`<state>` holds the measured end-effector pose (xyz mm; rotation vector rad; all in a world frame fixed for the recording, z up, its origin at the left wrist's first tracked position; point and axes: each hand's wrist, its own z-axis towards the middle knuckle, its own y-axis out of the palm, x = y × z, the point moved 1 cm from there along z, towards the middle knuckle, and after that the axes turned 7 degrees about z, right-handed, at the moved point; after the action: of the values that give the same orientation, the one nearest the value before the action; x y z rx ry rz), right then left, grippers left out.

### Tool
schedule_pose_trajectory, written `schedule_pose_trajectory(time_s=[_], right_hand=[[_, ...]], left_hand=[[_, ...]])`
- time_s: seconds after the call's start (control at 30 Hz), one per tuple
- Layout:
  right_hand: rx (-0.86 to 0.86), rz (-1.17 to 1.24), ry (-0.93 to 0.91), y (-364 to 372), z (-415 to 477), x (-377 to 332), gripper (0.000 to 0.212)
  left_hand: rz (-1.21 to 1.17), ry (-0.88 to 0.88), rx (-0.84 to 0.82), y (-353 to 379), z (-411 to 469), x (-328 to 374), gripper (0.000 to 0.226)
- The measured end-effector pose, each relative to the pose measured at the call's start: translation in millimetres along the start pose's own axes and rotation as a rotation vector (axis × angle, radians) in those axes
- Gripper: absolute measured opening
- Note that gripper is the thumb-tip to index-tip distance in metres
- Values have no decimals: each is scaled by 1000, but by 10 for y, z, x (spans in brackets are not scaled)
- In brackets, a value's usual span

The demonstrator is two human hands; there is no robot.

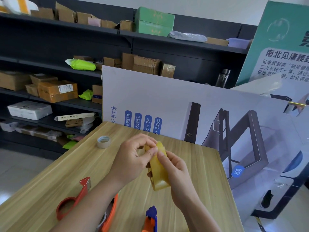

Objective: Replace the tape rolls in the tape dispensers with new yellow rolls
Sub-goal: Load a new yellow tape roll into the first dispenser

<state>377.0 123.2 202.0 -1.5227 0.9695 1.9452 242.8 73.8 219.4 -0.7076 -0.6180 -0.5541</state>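
I hold a yellow tape roll [158, 169] edge-on above the wooden table [50, 185]. My right hand [177, 173] grips its right side. The thumb and fingers of my left hand [133, 158] pinch the roll's top edge. A red tape dispenser [73, 200] lies empty at the left, apart from my arms. An orange dispenser [112, 213] sits partly hidden under my left forearm. At the bottom edge lies a blue and orange dispenser [151, 220]. A nearly used pale tape roll [104, 141] rests flat at the far left of the table.
Large printed poster boards [167, 101] lean against the table's far edge and right side. Dark shelves [50, 67] with cardboard boxes and parcels fill the background at left. The table's left and right edges drop to a tiled floor [18, 166].
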Motion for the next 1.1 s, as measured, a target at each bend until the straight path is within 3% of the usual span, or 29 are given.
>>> schedule_pose_trajectory(time_s=[0.23, 0.4, 0.57, 0.67, 0.83, 1.0, 1.1], right_hand=[[26, -67, 44, -67, 11, 30, 30], [43, -156, 42, -108, -22, 80, 18], [94, -449, -18, -159, -41, 201, 15], [113, -649, -35, -180, -40, 334, 28], [106, -909, -66, -195, -116, 661, 19], [-16, -1105, -40, -265, -186, 1032, 30], [-62, -995, 39, -333, -194, 1217, 31]], left_hand=[[-68, -204, 78, 73, 76, -84, 13], [-125, -206, -38, 89, 62, -126, 22], [-494, -387, -86, 121, -54, -247, 14], [-541, -452, -204, 219, -235, -341, 39], [-358, -790, -332, 451, -479, -639, 76], [-472, -1044, -367, 601, -744, -1064, 36], [-425, -1099, -356, 647, -889, -1255, 31]])
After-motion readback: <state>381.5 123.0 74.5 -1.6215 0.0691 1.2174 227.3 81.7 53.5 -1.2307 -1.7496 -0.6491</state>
